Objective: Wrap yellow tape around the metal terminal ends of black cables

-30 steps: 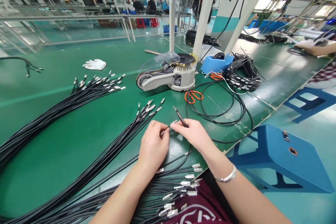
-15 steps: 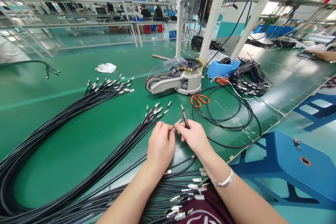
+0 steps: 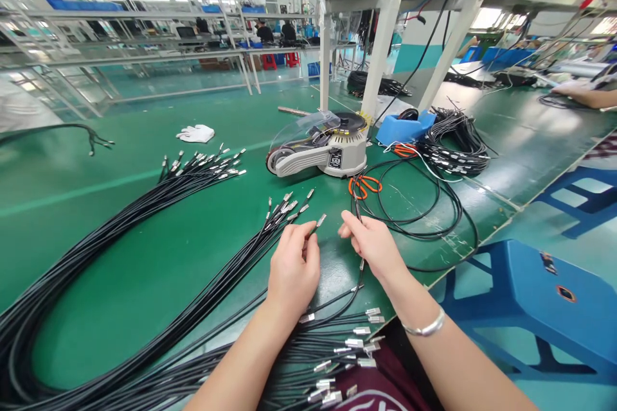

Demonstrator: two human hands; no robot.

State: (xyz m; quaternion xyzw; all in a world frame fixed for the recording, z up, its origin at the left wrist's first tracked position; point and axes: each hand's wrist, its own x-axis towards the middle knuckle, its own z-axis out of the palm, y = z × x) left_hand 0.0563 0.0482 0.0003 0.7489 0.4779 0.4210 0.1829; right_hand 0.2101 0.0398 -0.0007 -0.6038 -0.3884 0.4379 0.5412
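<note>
My left hand [image 3: 295, 263] is closed on a thin black cable, with the cable's small metal connector [image 3: 321, 220] sticking out past the fingertips. To the right, my right hand [image 3: 371, 244] is curled around a slim dark tool [image 3: 357, 204] with a pointed tip, which stands up out of the fist; its lower part is hidden. A gap separates the two hands. Just beyond them lies a bunch of connector ends [image 3: 289, 205] on black cables. Below the hands, many more black cables with metal connectors [image 3: 361, 343] spread over the table edge and my lap.
A grey tape dispenser [image 3: 321, 151] stands ahead, with orange-handled scissors [image 3: 365, 186] near it. Black cable loops [image 3: 424, 225] lie on the right, before a coiled bundle [image 3: 456, 141]. A white glove [image 3: 195, 133] and a large cable bundle [image 3: 120, 212] lie left. A blue stool [image 3: 544, 308] stands right.
My right hand has drawn away to the right from my left hand, and the tool has moved with it. The connector in my left hand now stands free of the right fingers.
</note>
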